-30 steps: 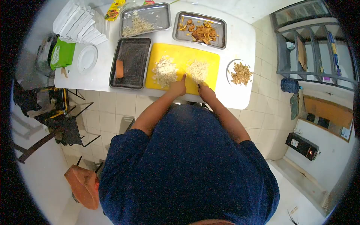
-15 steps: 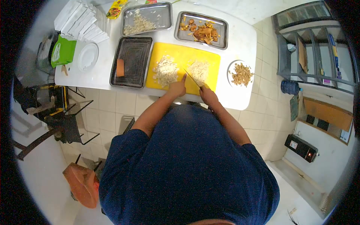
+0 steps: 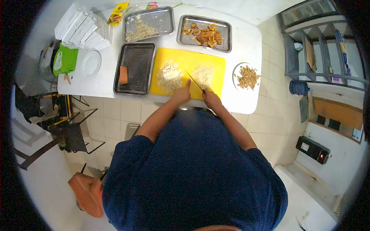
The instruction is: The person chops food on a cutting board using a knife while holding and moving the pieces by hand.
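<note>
A yellow cutting board (image 3: 187, 57) bears two piles of pale chopped food, a larger left pile (image 3: 169, 76) and a flatter right pile (image 3: 202, 76). My right hand (image 3: 211, 98) is closed round the handle of a knife (image 3: 195, 81), whose blade points up and left between the piles. At the board's near edge, beside the left pile, my left hand (image 3: 182, 94) has its index finger stretched out towards the blade. Its other fingers are hard to make out, and I see nothing held in it.
Left of the board lies a dark tray (image 3: 135, 69) with an orange-brown block (image 3: 123, 74). Beyond are a tray of pale shreds (image 3: 168, 22) and a tray of brown pieces (image 3: 227, 38). A heaped plate (image 3: 236, 73) stands right, a white lid (image 3: 91, 64) far left.
The view has shifted slightly, so the table sits a little lower. The knife blade, less visible a second ago, now shows between the piles. My left hand stays at the board's near edge.
</note>
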The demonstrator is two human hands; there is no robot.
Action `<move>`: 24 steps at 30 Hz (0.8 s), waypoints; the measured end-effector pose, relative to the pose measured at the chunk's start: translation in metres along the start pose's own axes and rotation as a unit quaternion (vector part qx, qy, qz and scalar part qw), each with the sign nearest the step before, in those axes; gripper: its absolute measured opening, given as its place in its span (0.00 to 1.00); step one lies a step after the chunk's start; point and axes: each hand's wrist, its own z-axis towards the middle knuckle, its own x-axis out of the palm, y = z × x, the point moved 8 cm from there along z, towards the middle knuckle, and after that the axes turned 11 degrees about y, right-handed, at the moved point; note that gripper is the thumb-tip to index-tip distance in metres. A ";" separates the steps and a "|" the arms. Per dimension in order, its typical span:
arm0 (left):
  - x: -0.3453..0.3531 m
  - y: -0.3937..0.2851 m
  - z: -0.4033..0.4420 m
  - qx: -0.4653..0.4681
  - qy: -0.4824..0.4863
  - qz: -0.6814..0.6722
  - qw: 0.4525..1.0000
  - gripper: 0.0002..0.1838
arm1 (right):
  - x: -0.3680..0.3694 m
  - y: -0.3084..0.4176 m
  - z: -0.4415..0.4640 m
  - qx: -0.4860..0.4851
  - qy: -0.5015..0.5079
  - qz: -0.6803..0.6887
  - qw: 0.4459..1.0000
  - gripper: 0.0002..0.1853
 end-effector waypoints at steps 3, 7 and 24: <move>0.001 0.000 -0.001 -0.004 -0.002 0.004 1.000 0.45 | 0.004 -0.004 -0.005 0.008 0.008 -0.008 1.000 0.15; 0.004 0.003 0.003 0.005 -0.013 0.003 1.000 0.46 | 0.010 -0.006 -0.007 0.018 0.014 -0.030 0.999 0.16; 0.003 0.001 0.005 0.005 -0.021 0.018 1.000 0.47 | 0.003 0.004 0.011 -0.004 0.006 -0.010 1.000 0.16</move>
